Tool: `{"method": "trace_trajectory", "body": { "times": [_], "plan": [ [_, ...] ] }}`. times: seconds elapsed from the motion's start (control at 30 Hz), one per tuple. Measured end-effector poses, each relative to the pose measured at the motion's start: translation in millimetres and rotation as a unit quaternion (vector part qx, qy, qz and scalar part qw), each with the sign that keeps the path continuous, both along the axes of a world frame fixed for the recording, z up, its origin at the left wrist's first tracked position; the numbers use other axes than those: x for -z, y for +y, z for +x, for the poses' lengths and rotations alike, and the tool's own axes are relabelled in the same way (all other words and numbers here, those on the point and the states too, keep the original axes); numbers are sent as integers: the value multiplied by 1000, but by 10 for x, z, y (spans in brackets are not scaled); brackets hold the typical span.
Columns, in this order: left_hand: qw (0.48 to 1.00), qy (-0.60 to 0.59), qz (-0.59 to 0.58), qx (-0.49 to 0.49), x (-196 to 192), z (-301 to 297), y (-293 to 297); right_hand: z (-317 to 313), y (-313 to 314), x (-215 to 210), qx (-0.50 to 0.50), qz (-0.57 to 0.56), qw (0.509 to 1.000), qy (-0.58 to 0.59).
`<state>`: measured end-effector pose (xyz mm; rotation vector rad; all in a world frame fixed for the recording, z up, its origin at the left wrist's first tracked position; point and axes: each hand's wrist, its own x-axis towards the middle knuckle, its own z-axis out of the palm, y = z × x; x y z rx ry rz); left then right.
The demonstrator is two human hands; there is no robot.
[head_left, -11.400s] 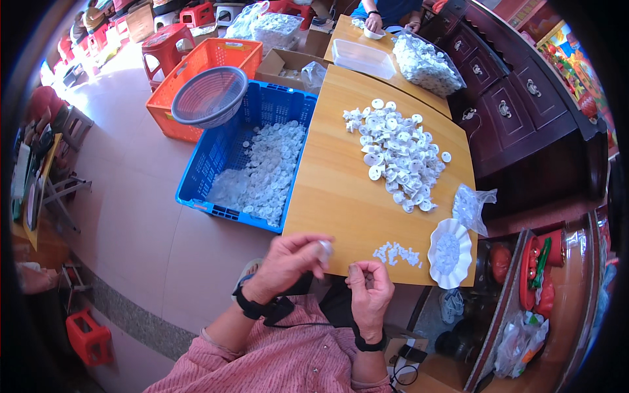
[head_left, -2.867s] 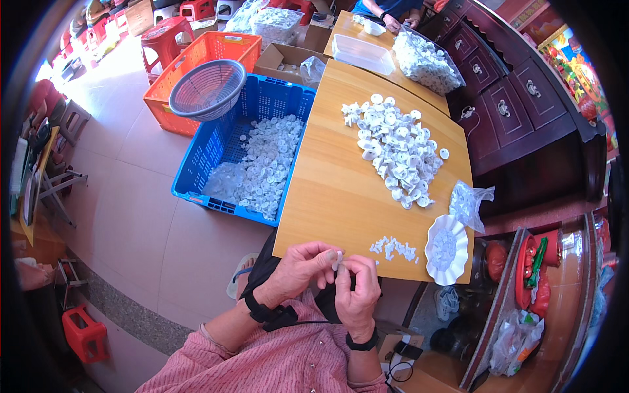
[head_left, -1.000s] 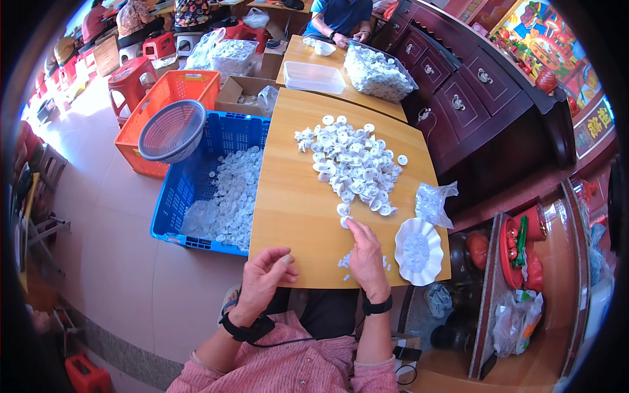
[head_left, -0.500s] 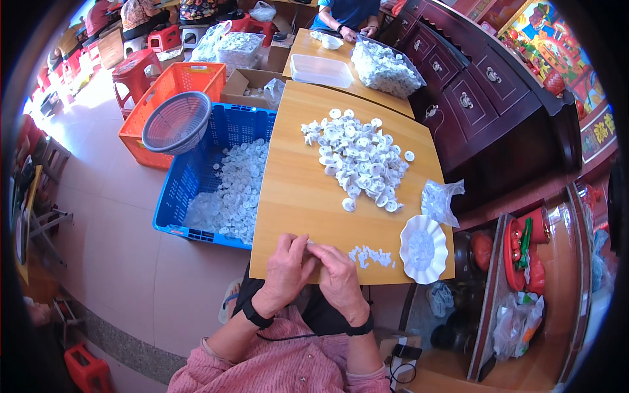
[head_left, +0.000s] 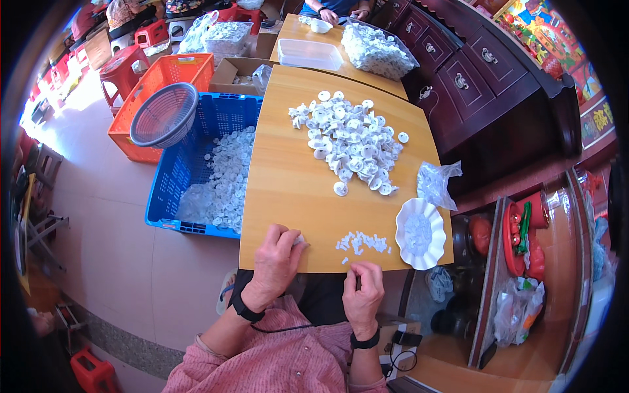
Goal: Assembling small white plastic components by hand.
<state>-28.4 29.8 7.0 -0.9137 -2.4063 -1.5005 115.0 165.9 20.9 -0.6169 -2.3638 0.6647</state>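
At the table's front edge, my left hand (head_left: 274,262) is closed, with a small white plastic part (head_left: 299,240) showing at its fingertips. My right hand (head_left: 363,291) has its fingers curled together at the same edge, farther right; whether anything is in them is hidden. Just beyond its fingertips lies one tiny white piece (head_left: 345,261), apart from a small scatter of tiny white pieces (head_left: 362,242). A scalloped white dish (head_left: 440,243) of clear small parts stands to the right. Farther back spreads a large pile of white disc-shaped plastic parts (head_left: 357,141).
A clear plastic bag (head_left: 438,183) lies by the dish. Left of the table (head_left: 275,196) stands a blue crate (head_left: 157,203) of white parts, with a grey basket (head_left: 164,116) on its rim and an orange crate (head_left: 128,141) behind. Across the table sits another person (head_left: 337,9).
My hands were together at the table edge and are now apart. The right hand has moved right and nearer me, beside the tiny pieces; the left has shifted slightly left. The view has shifted a little.
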Motion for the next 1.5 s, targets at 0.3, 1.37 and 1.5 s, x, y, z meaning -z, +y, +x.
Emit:
{"method": "trace_trajectory", "body": {
  "times": [0.3, 1.37, 1.5],
  "plan": [
    [984, -143, 104, 32, -73, 14, -114, -1, -7, 4, -30, 109, 992, -53],
    [596, -624, 450, 230, 61, 57, -290, -334, -411, -215, -84, -286, 952, 73],
    [590, -617, 458, 249, 83, 68, -307, -377, -438, -253, -118, -289, 946, 85]
  ]
}}
